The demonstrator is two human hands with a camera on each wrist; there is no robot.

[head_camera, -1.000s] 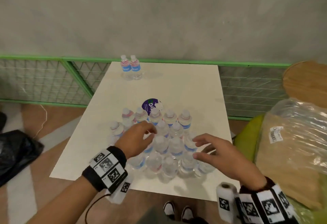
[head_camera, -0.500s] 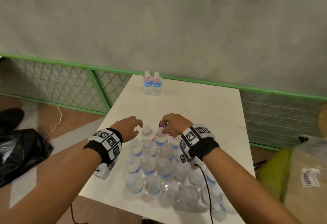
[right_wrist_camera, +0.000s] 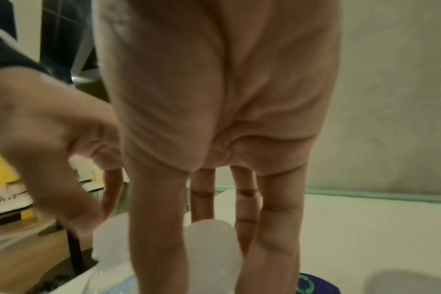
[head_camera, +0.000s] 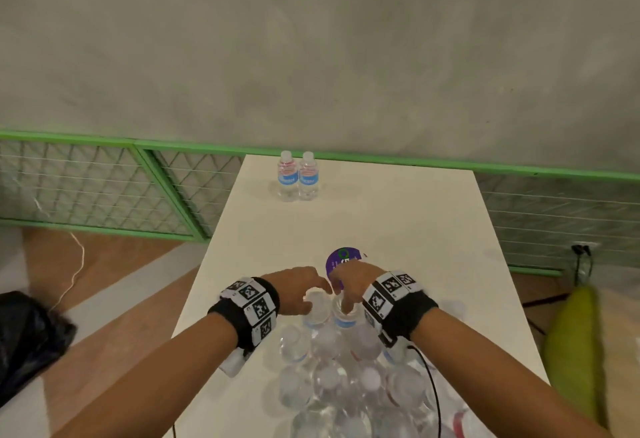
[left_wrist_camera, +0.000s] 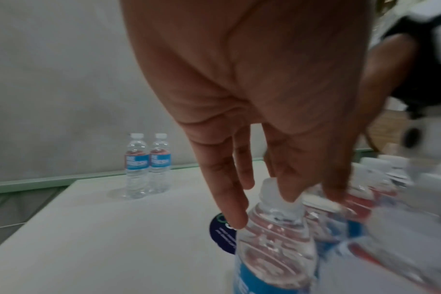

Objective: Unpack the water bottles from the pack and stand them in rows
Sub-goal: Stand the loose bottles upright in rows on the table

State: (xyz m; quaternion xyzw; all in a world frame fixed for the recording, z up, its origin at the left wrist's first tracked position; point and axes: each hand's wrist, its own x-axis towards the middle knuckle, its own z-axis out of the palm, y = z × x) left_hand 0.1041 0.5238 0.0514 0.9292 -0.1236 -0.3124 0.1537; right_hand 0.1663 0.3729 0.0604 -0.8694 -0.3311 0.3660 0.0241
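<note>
Both hands reach down side by side into the far edge of the pack, which sits on the desk under and behind the wrists. The left hand has its fingers lowered around the cap and neck of 1 bottle, touching it; whether the grip has closed I cannot tell. The right hand pinches the cap of the next bottle between thumb and fingers. 2 bottles already stand touching each other well beyond the fingertips, at the desk's far edge. The risk, as I judge it: the bottles are packed tight and the wrap may cling, so a pull by the cap could slip off or drag and topple neighbours, and bottles close to the near edge of the desk could roll off. Compared with 0.5 s ago, the hands have closed in from apart to nearly touching, and dropped onto the caps.
</note>
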